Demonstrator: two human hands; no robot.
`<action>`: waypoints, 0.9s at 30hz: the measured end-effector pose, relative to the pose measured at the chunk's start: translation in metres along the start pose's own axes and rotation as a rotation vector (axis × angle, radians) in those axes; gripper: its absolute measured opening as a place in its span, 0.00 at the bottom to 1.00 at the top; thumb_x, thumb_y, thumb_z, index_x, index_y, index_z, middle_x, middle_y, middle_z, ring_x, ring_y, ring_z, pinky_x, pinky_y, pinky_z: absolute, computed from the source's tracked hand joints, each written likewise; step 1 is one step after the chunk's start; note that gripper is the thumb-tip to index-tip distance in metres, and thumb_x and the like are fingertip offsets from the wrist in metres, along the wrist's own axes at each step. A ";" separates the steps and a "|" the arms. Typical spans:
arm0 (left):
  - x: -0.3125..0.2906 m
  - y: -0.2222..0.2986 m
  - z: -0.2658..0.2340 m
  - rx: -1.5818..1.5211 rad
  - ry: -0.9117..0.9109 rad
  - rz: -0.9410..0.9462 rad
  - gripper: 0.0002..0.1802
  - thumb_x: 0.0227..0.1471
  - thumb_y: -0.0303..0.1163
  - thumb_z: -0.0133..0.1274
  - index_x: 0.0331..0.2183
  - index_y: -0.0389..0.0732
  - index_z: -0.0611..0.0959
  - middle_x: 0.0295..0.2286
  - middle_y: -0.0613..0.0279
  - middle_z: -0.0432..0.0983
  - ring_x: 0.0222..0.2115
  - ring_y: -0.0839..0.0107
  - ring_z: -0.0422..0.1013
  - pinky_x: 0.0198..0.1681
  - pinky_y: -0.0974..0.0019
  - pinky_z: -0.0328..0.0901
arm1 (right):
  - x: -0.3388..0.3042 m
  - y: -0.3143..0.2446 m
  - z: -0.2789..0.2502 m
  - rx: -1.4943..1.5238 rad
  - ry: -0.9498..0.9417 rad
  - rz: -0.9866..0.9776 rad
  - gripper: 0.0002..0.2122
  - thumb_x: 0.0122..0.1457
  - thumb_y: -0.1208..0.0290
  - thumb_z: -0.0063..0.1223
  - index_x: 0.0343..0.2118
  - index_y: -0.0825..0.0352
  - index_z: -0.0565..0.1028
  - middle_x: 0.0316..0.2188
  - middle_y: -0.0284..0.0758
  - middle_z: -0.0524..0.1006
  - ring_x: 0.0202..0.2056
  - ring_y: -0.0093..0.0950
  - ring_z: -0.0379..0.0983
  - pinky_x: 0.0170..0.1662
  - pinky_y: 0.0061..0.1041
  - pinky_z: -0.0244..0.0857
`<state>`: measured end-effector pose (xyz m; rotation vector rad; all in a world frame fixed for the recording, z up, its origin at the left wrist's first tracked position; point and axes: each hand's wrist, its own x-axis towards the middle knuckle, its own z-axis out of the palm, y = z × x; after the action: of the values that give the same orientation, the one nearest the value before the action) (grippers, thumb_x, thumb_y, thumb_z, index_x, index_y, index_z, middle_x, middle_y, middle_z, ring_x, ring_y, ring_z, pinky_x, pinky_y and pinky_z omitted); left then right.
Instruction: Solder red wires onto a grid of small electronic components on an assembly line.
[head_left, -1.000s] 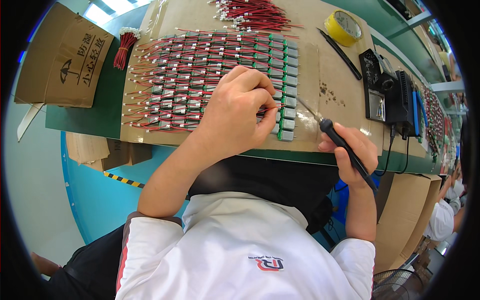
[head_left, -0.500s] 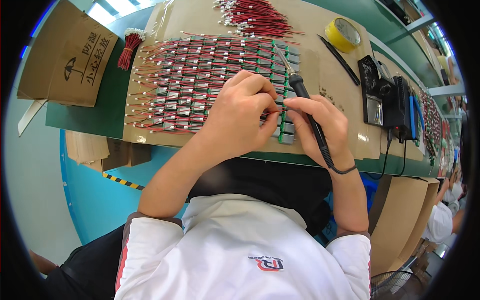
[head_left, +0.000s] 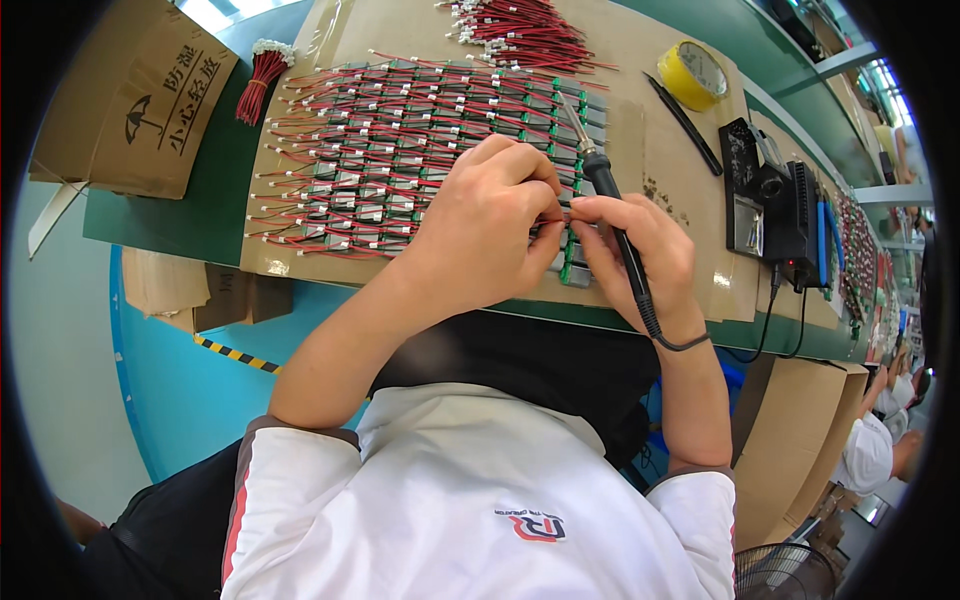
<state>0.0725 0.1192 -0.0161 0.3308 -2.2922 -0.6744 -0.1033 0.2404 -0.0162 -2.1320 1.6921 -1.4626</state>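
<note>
My right hand is closed around a soldering iron. The iron slants up and to the left, its metal tip pointing away from me. Thumb and forefinger of that hand also pinch together close to my left fingertips. My left hand is closed too, pinching thin red and black wires at the right edge of the rows. These rows are flat grey cells with green end strips, each carrying red and black leads with white plugs. My fingers hide the exact point where the wires meet the strip.
A pile of red leads lies at the far side, and a tied bundle at the left by a cardboard box. To the right are yellow tape, a black pen-like tool and a black soldering station.
The view has shifted slightly. Both hands stay nearly where they were, with the fingertips a little closer together; the soldering iron is still in my right hand.
</note>
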 end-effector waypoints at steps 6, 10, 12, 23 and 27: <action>0.000 0.000 -0.001 -0.023 -0.007 -0.022 0.07 0.44 0.23 0.69 0.27 0.37 0.85 0.34 0.60 0.80 0.39 0.57 0.76 0.43 0.56 0.71 | -0.002 -0.003 -0.001 -0.033 0.027 -0.007 0.17 0.54 0.88 0.70 0.46 0.65 0.82 0.23 0.31 0.73 0.22 0.23 0.68 0.25 0.23 0.61; 0.000 -0.001 -0.001 -0.043 -0.032 -0.030 0.07 0.44 0.24 0.70 0.27 0.38 0.85 0.35 0.60 0.80 0.39 0.58 0.76 0.44 0.57 0.70 | -0.008 -0.002 -0.006 -0.037 0.013 -0.015 0.17 0.56 0.87 0.68 0.49 0.68 0.82 0.25 0.34 0.78 0.25 0.24 0.75 0.28 0.23 0.67; 0.000 -0.002 -0.002 -0.054 -0.025 -0.018 0.07 0.43 0.24 0.70 0.27 0.38 0.85 0.35 0.60 0.80 0.39 0.58 0.76 0.44 0.57 0.70 | -0.016 -0.002 -0.015 -0.085 0.000 -0.001 0.17 0.63 0.82 0.64 0.56 0.73 0.79 0.32 0.41 0.84 0.30 0.28 0.83 0.34 0.23 0.75; -0.003 -0.001 -0.001 -0.049 -0.040 -0.013 0.05 0.41 0.26 0.68 0.23 0.39 0.86 0.35 0.62 0.80 0.41 0.58 0.75 0.47 0.55 0.72 | -0.089 -0.022 -0.061 0.002 -0.036 0.024 0.20 0.69 0.70 0.61 0.56 0.81 0.76 0.34 0.50 0.85 0.34 0.38 0.86 0.37 0.30 0.80; -0.004 -0.002 0.000 -0.049 -0.035 -0.021 0.05 0.40 0.26 0.68 0.23 0.40 0.86 0.35 0.62 0.79 0.42 0.58 0.75 0.48 0.55 0.72 | -0.095 -0.020 -0.061 0.033 -0.050 -0.015 0.16 0.65 0.75 0.61 0.51 0.81 0.79 0.32 0.47 0.83 0.30 0.36 0.84 0.35 0.30 0.79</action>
<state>0.0754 0.1187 -0.0191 0.3232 -2.3042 -0.7511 -0.1258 0.3514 -0.0311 -2.1508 1.6277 -1.4179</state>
